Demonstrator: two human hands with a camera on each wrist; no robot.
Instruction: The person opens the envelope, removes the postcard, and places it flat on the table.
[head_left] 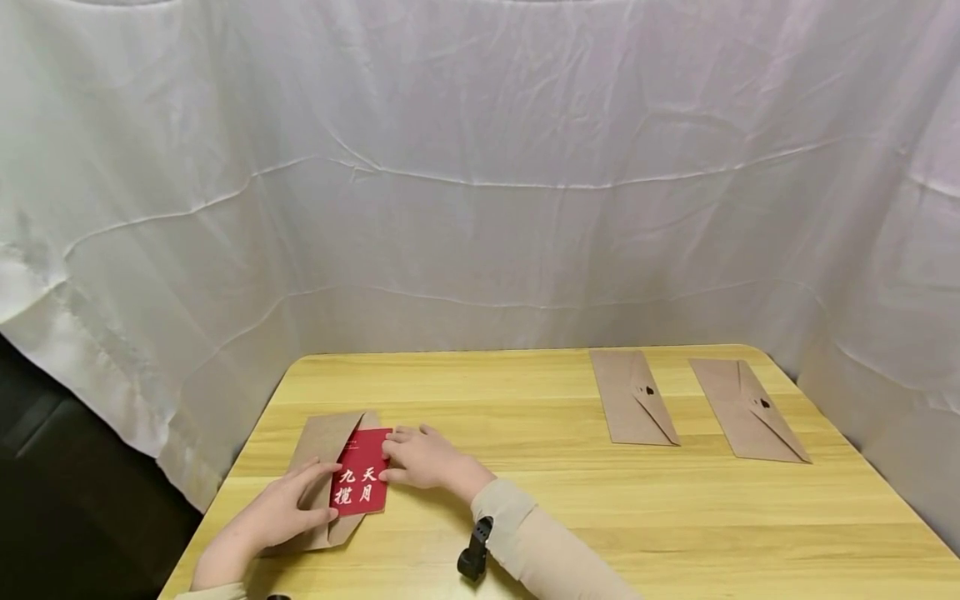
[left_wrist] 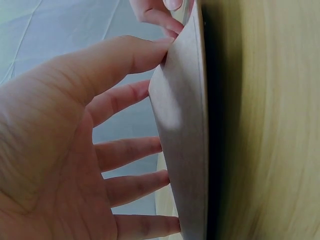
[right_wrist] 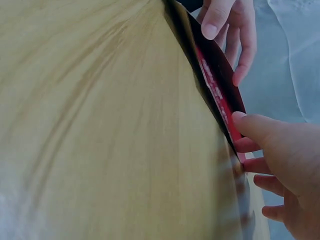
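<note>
Near the table's left side lies a brown paper envelope (head_left: 318, 437), its mouth facing right. A red card (head_left: 365, 452) with white characters is partly inside it; the left part of the card is hidden under the paper. My left hand (head_left: 288, 508) holds the envelope at its mouth, thumb and index finger spread along the paper edge. In the left wrist view, the fingertips touch the envelope (left_wrist: 180, 115). At the card's exposed right edge, my right hand (head_left: 431, 461) holds it with thumb and fingers. The right wrist view shows the card (right_wrist: 215, 87) edge-on within the raised mouth.
Two closed brown envelopes, one (head_left: 622, 400) and another (head_left: 738, 417) farther right, lie toward the back right of the wooden table (head_left: 555, 508). A black strap (head_left: 475, 550) is at the right cuff. Pale curtains (head_left: 480, 242) stand behind the table.
</note>
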